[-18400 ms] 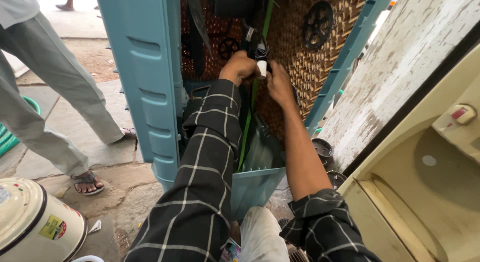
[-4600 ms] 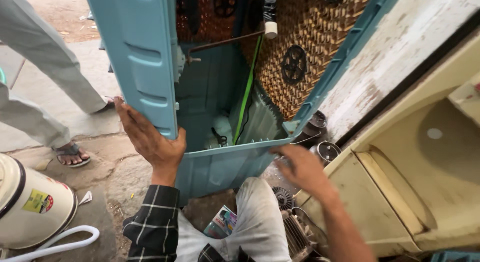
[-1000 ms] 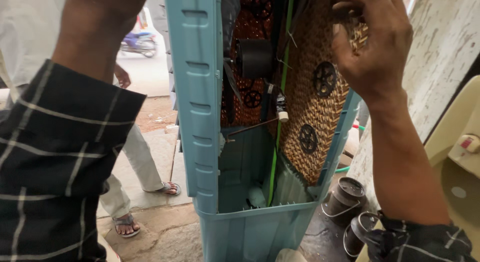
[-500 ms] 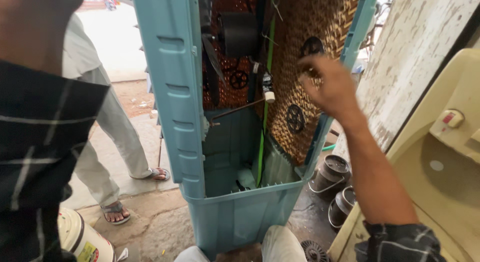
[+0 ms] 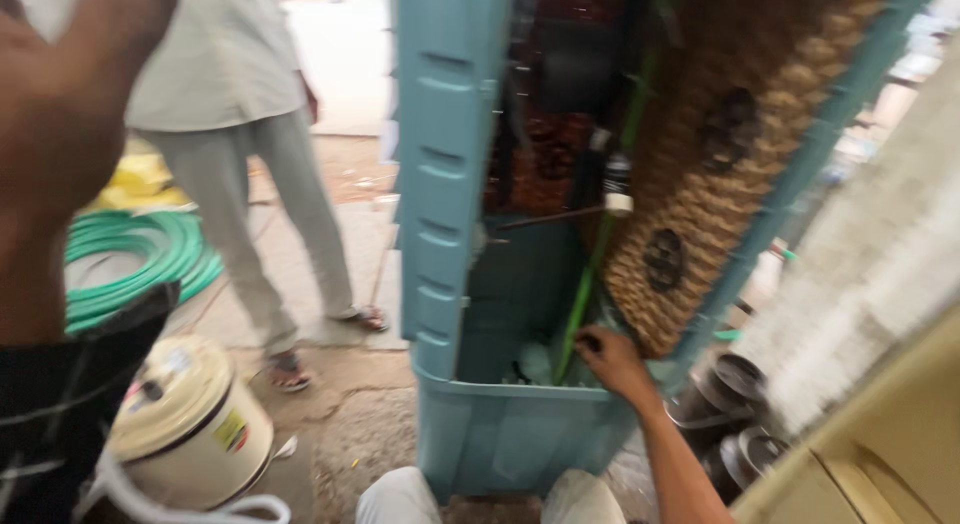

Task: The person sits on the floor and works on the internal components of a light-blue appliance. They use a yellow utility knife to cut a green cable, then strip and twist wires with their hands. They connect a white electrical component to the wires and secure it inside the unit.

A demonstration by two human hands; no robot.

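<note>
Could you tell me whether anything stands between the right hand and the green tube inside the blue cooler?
Nothing visible does. The right hand is over the front rim of the blue cooler, right at the lower end of the green tube. The picture is blurred, so I cannot tell if the fingers touch it.

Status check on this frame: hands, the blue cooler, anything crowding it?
Right hand inside blue cooler base, by green hose. Left arm raised, hand unseen. Bystander alongside.

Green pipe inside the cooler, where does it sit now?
Head view, centre-right: the green pipe runs upright inside the blue cooler body, beside the woven pad; the right hand reaches its base.
</note>
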